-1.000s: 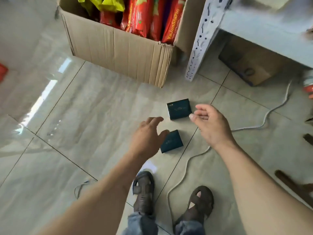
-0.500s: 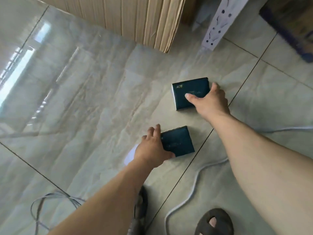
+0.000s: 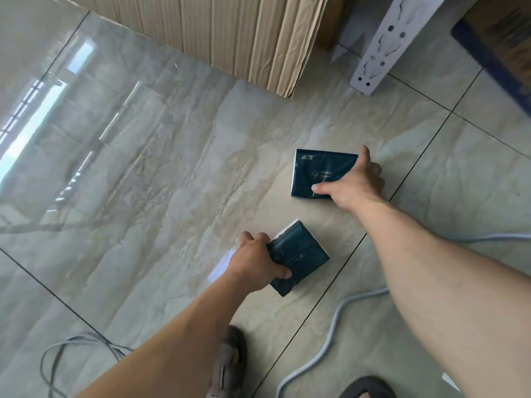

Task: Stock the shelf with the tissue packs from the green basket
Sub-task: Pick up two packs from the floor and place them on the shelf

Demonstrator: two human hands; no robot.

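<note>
Near pack (image 3: 298, 255) now tilted up in left hand (image 3: 255, 264) grip; right hand (image 3: 352, 186) clasps far pack (image 3: 319, 170).

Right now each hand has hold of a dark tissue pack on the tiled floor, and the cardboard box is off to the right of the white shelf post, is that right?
Not quite. In the head view the cardboard box stands left of the white shelf post, not right. The rest holds: the left hand and right hand each hold a dark tissue pack on the tiled floor.

- Packs (image 3: 321, 170) (image 3: 301, 254): dark teal, white ends, gold lettering
- Floor (image 3: 143, 168): glossy beige marble veining
- Box (image 3: 244, 38): tan corrugated
- Post (image 3: 382, 44): white, perforated
- Cable (image 3: 324, 340): grey
</note>
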